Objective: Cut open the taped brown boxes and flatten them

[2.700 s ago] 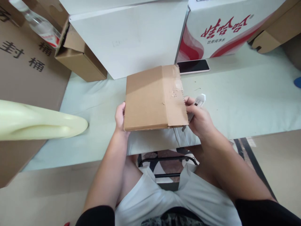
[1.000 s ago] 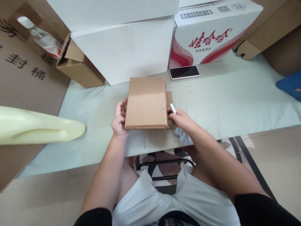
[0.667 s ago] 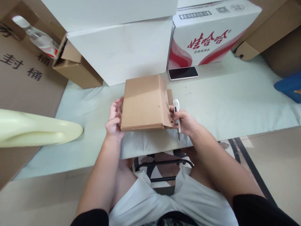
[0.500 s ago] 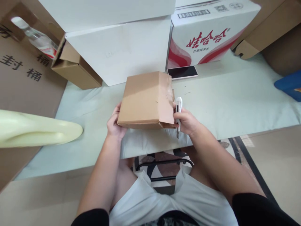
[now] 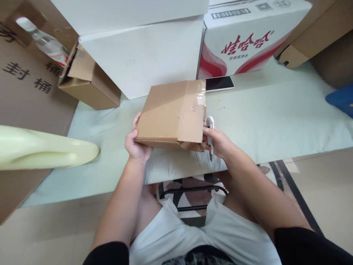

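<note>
A flat brown cardboard box (image 5: 171, 110) is raised a little off the pale green table cover (image 5: 275, 121), tilted, with torn clear tape near its right edge. My left hand (image 5: 135, 144) grips its left near corner from below, fingers curled round the edge. My right hand (image 5: 217, 141) presses against the box's right side while closed round a white utility knife (image 5: 210, 125), whose blade end points down toward me.
A large white box (image 5: 143, 55) and a red-and-white printed carton (image 5: 248, 40) stand behind. A phone (image 5: 219, 83) lies face up beside them. A small open brown box (image 5: 85, 82) and a clear bottle (image 5: 44, 42) are at left. A cream plastic shape (image 5: 41, 147) juts in.
The box went from lying flat to lifted and tilted, its near edge raised. The knife in my right hand swung from lying sideways to pointing down.
</note>
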Demonstrator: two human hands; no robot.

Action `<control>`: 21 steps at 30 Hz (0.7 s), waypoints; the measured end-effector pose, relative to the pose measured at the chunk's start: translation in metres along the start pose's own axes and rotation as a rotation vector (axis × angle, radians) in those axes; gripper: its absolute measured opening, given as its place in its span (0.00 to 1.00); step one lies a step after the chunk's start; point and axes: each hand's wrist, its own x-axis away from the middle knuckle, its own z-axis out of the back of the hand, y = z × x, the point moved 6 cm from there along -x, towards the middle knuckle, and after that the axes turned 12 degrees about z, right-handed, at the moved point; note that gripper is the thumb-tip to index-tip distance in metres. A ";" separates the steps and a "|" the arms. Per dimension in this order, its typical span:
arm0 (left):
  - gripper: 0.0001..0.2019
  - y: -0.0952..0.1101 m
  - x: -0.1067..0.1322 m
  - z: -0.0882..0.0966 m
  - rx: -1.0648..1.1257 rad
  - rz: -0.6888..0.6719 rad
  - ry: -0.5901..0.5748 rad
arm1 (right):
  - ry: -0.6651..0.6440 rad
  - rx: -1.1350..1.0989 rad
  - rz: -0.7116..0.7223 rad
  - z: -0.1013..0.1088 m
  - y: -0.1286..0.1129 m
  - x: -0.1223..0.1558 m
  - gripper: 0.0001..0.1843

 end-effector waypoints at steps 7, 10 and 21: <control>0.24 0.001 0.003 -0.008 0.048 -0.041 0.051 | -0.251 0.102 -0.068 -0.016 0.003 0.006 0.17; 0.25 -0.003 0.004 -0.011 0.015 -0.056 0.039 | -0.224 0.237 -0.063 -0.018 0.008 0.005 0.18; 0.29 -0.012 0.006 -0.013 -0.066 -0.075 -0.050 | 0.031 0.045 -0.163 -0.004 0.029 0.001 0.19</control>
